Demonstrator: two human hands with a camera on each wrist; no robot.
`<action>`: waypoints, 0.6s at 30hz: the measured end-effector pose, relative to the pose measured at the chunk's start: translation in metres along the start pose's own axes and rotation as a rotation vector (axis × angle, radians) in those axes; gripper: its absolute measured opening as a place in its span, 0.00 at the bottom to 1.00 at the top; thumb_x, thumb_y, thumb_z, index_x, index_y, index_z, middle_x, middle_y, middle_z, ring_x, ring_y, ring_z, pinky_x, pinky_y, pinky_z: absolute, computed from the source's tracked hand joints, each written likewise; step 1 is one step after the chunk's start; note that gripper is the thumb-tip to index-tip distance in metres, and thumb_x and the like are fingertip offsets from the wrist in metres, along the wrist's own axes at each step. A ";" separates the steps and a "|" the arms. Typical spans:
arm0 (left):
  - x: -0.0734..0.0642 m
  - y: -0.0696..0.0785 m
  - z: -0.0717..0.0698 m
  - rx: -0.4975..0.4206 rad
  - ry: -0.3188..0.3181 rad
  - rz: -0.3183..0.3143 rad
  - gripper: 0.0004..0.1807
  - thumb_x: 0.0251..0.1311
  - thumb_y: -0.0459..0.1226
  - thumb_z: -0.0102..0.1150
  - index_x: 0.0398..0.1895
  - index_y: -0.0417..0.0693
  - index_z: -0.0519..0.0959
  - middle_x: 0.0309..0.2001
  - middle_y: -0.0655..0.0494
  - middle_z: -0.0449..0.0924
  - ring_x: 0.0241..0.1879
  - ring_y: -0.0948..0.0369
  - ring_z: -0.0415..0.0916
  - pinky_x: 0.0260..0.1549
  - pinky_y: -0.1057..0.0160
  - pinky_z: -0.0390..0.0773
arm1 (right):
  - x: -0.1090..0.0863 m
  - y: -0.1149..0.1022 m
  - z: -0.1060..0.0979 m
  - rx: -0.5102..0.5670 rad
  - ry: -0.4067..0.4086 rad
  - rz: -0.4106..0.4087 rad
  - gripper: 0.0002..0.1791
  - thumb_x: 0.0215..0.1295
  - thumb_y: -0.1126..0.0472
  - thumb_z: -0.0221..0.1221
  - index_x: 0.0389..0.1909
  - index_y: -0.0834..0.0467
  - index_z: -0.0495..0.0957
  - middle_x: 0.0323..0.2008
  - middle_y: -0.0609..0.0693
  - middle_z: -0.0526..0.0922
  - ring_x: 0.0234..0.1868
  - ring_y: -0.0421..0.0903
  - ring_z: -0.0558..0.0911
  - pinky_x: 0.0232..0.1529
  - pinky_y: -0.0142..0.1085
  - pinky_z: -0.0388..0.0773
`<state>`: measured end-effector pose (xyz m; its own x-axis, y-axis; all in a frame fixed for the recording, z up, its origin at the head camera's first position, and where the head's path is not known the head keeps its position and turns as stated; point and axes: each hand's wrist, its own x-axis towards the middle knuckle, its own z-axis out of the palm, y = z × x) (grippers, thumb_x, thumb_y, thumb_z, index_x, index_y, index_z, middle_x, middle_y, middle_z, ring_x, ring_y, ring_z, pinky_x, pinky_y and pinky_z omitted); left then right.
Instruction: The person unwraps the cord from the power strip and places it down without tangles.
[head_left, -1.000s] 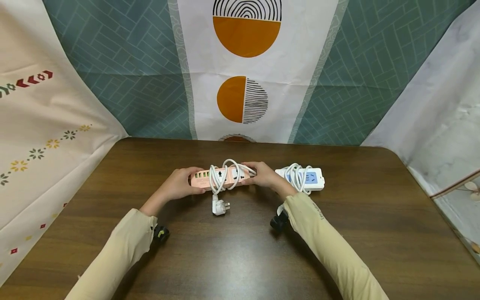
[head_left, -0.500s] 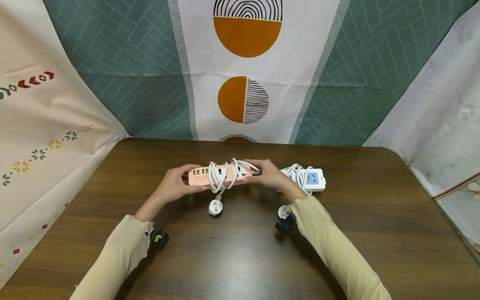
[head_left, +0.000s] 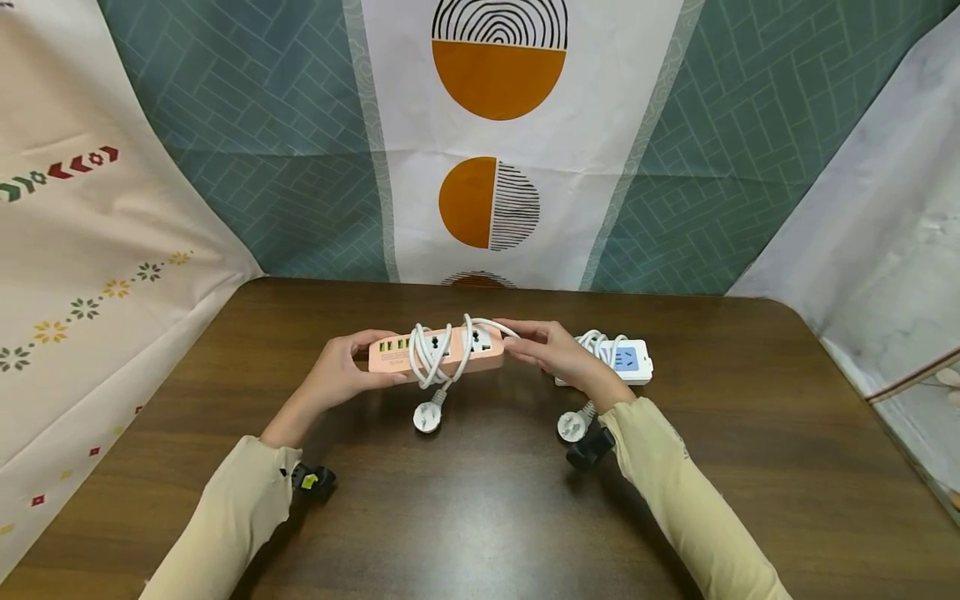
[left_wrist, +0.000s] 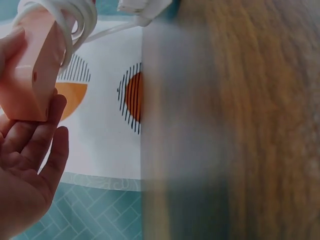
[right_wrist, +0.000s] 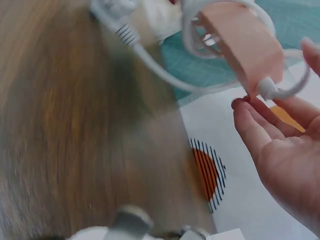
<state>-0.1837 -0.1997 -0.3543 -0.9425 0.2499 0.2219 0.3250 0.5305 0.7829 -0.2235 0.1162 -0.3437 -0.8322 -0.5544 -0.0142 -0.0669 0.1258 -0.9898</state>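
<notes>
A pink power strip [head_left: 390,354] with green USB ports has its white cord [head_left: 427,358] wound round the middle. My left hand [head_left: 339,372] grips its left end, thumb on the near side. In the left wrist view the pink strip [left_wrist: 32,70] slants up from the fingers of my left hand [left_wrist: 30,155]. At the other end is my right hand [head_left: 558,354], thumb off the body, near the cord. The right wrist view shows the fingers of my right hand [right_wrist: 285,140] extended, fingertips right at the strip's corner. The cord's plug [head_left: 427,417] hangs in front.
Beyond my right hand lies a white power strip [head_left: 633,362] with blue sockets and a coiled cord. Its white plug [head_left: 572,426] sits by my right wrist. Black wrist cameras [head_left: 591,448] ride on both wrists above the brown wooden table [head_left: 480,517]. Patterned cloths hang behind.
The pink power strip has shifted left and tilted slightly, right end higher. Its plug has turned its round face toward me. My right hand has moved right and its thumb has come off the strip.
</notes>
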 end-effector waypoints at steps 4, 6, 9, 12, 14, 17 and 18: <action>-0.001 0.000 -0.003 -0.004 0.006 0.006 0.32 0.35 0.38 0.75 0.49 0.42 0.76 0.41 0.48 0.80 0.35 0.57 0.71 0.30 0.66 0.70 | -0.001 0.003 -0.004 0.208 -0.019 -0.009 0.27 0.69 0.60 0.47 0.64 0.70 0.57 0.65 0.64 0.57 0.64 0.56 0.61 0.57 0.40 0.64; -0.001 0.001 -0.006 -0.006 0.011 0.006 0.31 0.35 0.37 0.75 0.49 0.42 0.76 0.40 0.48 0.80 0.35 0.57 0.71 0.30 0.66 0.70 | 0.001 0.004 -0.004 0.218 -0.003 0.005 0.27 0.71 0.58 0.44 0.64 0.71 0.57 0.65 0.64 0.57 0.64 0.56 0.62 0.57 0.39 0.65; -0.003 0.002 -0.009 -0.010 0.014 0.006 0.31 0.35 0.36 0.75 0.49 0.42 0.77 0.40 0.48 0.80 0.34 0.58 0.71 0.30 0.67 0.70 | 0.009 0.007 0.001 0.205 0.019 0.056 0.26 0.72 0.59 0.41 0.63 0.73 0.57 0.63 0.67 0.59 0.62 0.57 0.64 0.57 0.40 0.66; -0.004 0.005 -0.011 -0.028 0.009 0.016 0.30 0.36 0.36 0.74 0.48 0.41 0.77 0.40 0.47 0.80 0.34 0.59 0.71 0.30 0.67 0.70 | 0.018 0.010 0.010 0.180 0.041 0.118 0.23 0.71 0.66 0.39 0.62 0.75 0.56 0.61 0.70 0.61 0.60 0.59 0.65 0.58 0.44 0.64; -0.004 0.007 -0.013 -0.042 0.002 0.027 0.30 0.36 0.35 0.74 0.48 0.40 0.77 0.41 0.47 0.80 0.34 0.60 0.71 0.31 0.68 0.71 | 0.024 0.015 0.016 0.179 0.037 0.118 0.22 0.69 0.70 0.38 0.61 0.76 0.57 0.59 0.70 0.63 0.59 0.58 0.67 0.58 0.46 0.63; -0.004 0.009 -0.014 -0.054 -0.008 0.037 0.30 0.37 0.34 0.74 0.49 0.40 0.77 0.41 0.46 0.80 0.34 0.61 0.71 0.31 0.68 0.71 | 0.041 0.039 0.016 0.186 -0.001 -0.015 0.18 0.63 0.69 0.47 0.53 0.71 0.69 0.43 0.59 0.77 0.42 0.47 0.77 0.45 0.37 0.73; -0.004 0.010 -0.015 -0.055 -0.011 0.040 0.30 0.37 0.34 0.74 0.49 0.39 0.76 0.41 0.46 0.79 0.34 0.61 0.71 0.31 0.68 0.71 | 0.044 0.043 0.017 0.179 -0.019 -0.073 0.18 0.61 0.68 0.50 0.51 0.72 0.71 0.39 0.56 0.78 0.37 0.44 0.76 0.40 0.35 0.74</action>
<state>-0.1775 -0.2071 -0.3388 -0.9279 0.2788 0.2474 0.3571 0.4749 0.8043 -0.2535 0.0838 -0.3895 -0.8178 -0.5725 0.0579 -0.0265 -0.0631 -0.9977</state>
